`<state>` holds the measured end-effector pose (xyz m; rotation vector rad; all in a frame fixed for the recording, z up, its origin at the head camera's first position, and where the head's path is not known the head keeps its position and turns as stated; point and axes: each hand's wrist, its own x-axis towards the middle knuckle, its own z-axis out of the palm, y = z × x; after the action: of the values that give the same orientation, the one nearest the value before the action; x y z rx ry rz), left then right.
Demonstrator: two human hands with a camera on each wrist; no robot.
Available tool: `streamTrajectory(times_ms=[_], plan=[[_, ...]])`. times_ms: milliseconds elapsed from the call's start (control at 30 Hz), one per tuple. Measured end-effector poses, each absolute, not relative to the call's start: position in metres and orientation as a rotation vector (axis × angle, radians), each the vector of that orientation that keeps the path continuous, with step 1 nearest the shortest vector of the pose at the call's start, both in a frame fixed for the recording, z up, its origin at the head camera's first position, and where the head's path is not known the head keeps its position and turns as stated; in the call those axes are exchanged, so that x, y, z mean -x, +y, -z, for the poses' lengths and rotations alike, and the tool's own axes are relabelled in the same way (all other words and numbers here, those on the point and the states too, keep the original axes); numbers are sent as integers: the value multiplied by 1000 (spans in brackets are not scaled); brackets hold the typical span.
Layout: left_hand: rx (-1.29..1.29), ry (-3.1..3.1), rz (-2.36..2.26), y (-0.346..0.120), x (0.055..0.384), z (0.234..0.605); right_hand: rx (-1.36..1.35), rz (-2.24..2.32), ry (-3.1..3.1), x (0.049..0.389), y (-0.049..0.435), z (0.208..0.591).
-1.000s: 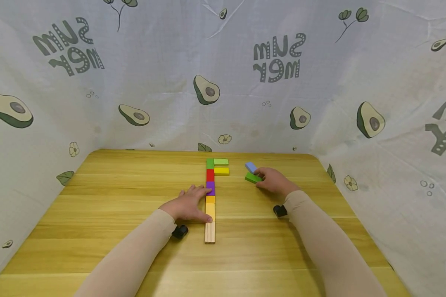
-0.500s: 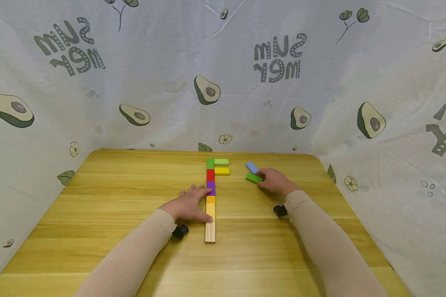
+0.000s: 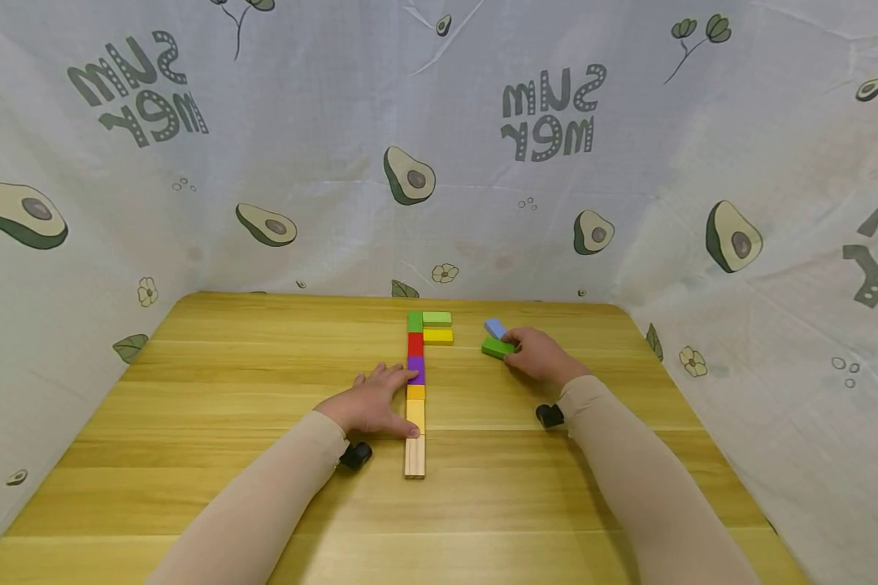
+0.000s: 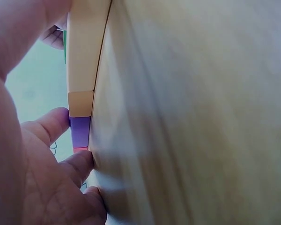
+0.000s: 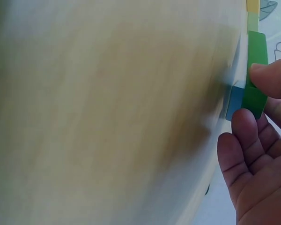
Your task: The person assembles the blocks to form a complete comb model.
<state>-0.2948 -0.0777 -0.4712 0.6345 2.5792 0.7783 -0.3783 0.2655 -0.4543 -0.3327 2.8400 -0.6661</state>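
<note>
A straight row of wooden blocks runs up the table, with a green, a red, a purple, an orange, a pale yellow and a plain wood block. My left hand lies spread at its left side. Its index fingertip touches the purple block and its thumb rests near where the pale yellow and plain blocks meet. To the right of the row, my right hand pinches a green block between thumb and fingers. Just behind it lies a blue block, partly hidden.
A light green block and a yellow block stick out rightward from the row's far end. Beyond the wooden table hangs a printed cloth, which also walls both sides.
The green block in my right hand has turned slightly and shifted a little away from me. My left hand stays in place against the row.
</note>
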Motion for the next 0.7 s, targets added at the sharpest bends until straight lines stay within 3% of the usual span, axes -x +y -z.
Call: streamTrajectory(times_ms=[700], plan=[[-634, 2583, -775, -78, 295, 470, 413, 678, 2840, 383, 250, 456]])
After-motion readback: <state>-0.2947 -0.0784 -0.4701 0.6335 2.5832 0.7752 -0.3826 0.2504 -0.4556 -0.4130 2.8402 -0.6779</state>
